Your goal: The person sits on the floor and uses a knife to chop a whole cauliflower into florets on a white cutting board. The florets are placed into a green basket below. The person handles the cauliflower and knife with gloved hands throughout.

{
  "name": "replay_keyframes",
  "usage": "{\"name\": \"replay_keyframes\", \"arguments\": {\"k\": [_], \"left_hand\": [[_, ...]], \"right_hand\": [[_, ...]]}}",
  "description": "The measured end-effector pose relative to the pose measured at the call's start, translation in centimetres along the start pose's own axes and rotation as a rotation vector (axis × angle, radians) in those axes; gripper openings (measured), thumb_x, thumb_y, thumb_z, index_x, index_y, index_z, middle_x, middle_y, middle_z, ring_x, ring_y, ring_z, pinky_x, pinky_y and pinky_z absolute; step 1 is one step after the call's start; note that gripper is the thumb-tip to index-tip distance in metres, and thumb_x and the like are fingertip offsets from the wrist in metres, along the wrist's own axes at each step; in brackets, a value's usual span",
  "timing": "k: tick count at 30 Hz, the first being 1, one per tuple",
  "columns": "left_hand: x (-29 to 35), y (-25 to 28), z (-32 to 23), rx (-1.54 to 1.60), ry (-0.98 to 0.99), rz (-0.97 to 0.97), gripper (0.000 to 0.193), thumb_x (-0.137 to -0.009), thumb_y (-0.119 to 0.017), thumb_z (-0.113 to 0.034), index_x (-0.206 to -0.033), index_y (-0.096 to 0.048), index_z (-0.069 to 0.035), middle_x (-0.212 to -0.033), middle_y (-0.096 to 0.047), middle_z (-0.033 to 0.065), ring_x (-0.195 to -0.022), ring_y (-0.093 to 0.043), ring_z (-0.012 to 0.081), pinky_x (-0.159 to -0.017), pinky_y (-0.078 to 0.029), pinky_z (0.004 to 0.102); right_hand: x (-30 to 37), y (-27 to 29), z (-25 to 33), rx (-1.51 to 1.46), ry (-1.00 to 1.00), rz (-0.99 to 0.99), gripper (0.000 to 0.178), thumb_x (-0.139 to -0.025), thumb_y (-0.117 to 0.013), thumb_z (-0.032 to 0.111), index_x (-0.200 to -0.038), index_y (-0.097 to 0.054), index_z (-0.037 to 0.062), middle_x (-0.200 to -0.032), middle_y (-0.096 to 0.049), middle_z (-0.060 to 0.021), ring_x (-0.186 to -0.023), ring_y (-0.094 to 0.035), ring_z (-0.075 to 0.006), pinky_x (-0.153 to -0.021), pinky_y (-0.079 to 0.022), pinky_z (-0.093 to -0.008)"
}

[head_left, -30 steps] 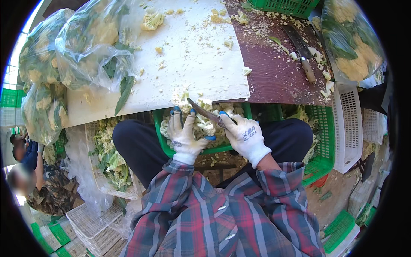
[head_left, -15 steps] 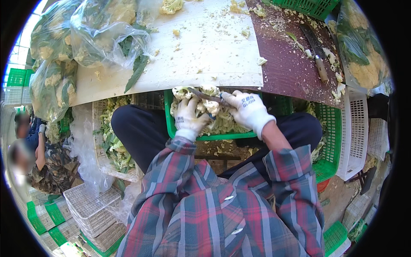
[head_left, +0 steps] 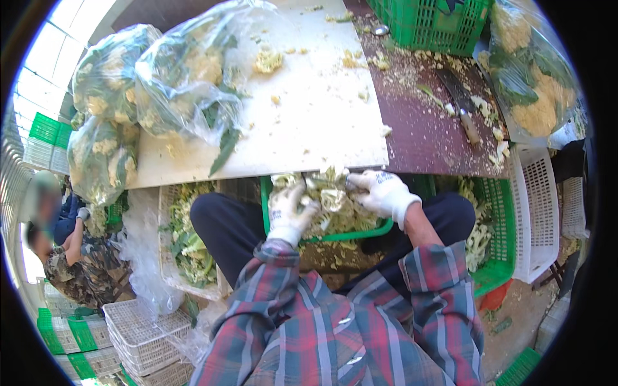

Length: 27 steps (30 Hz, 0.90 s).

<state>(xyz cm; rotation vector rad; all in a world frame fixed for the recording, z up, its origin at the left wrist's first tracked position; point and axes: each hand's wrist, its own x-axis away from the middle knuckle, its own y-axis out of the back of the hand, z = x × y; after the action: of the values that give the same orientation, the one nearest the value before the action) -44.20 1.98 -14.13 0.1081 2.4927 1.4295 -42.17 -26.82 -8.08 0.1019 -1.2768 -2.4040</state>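
My left hand [head_left: 290, 215], in a white glove, has its fingers curled on cauliflower [head_left: 286, 181] at the table's near edge. Opposite it, my gloved right hand [head_left: 384, 195] is closed around a knife, mostly hidden now; its dark blade showed clearly half a second ago. Between the hands are cut cauliflower florets [head_left: 333, 201]. More pieces fill the green crate [head_left: 344, 237] below, set between my knees and partly under the table.
Bagged cauliflowers [head_left: 106, 96] lie at the table's left. A cleaver [head_left: 458, 96] rests on the brown board [head_left: 412, 138] at right, near a green basket [head_left: 438, 29]. A white crate [head_left: 164, 257] of leafy trimmings stands by my left knee. Another person [head_left: 77, 264] sits far left.
The view has tilted up, so the table sits lower in it. Both hands stay over the crate; the knife blade, plain across the cauliflower before, is now largely out of sight.
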Motion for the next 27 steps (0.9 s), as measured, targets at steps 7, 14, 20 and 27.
{"name": "replay_keyframes", "arguments": {"k": [7,14,20,27], "left_hand": [[-7.6,3.1,0.4,0.380,0.269,-0.277,0.050,-0.089,-0.084,-0.034,-0.131,-0.074,-0.010,-0.107,-0.075,0.0156,-0.100,-0.071,0.0311,-0.093,-0.056,0.0420],[-29.5,2.3,5.7,0.055,0.257,-0.387,0.087,-0.083,-0.085,-0.041,-0.158,-0.050,-0.012,-0.161,-0.044,0.0254,-0.149,-0.041,0.0448,-0.122,-0.038,0.0496],[-30.0,-0.4,7.2,-0.271,0.166,0.099,0.081,-0.090,-0.076,-0.055,-0.156,-0.054,-0.013,-0.164,-0.046,0.0168,-0.153,-0.038,0.0396,-0.124,-0.035,0.0482],[-8.0,1.7,4.9,0.637,0.218,-0.568,0.052,-0.105,-0.065,-0.005,-0.154,-0.049,0.003,-0.149,-0.061,0.0157,-0.133,-0.060,0.0250,-0.116,-0.046,0.0365]], "right_hand": [[0.1,3.2,1.2,-0.319,-0.103,0.084,0.056,-0.090,-0.070,0.016,-0.145,-0.062,0.0073,-0.112,-0.076,-0.0177,-0.103,-0.075,-0.0257,-0.091,-0.055,-0.0330],[-0.9,2.8,0.6,-0.502,-0.310,-0.192,0.056,-0.091,-0.070,0.018,-0.144,-0.061,0.0021,-0.111,-0.076,-0.0187,-0.102,-0.075,-0.0335,-0.091,-0.057,-0.0392],[-2.2,3.4,0.0,-0.535,-0.383,-0.522,0.046,-0.092,-0.071,0.014,-0.135,-0.066,-0.0010,-0.102,-0.074,-0.0150,-0.092,-0.074,-0.0237,-0.084,-0.057,-0.0358],[-0.6,-0.5,-3.1,-1.046,-0.646,-0.888,0.029,-0.092,-0.080,0.006,-0.120,-0.073,-0.0003,-0.098,-0.075,-0.0020,-0.086,-0.066,-0.0096,-0.081,-0.056,-0.0287]]}}
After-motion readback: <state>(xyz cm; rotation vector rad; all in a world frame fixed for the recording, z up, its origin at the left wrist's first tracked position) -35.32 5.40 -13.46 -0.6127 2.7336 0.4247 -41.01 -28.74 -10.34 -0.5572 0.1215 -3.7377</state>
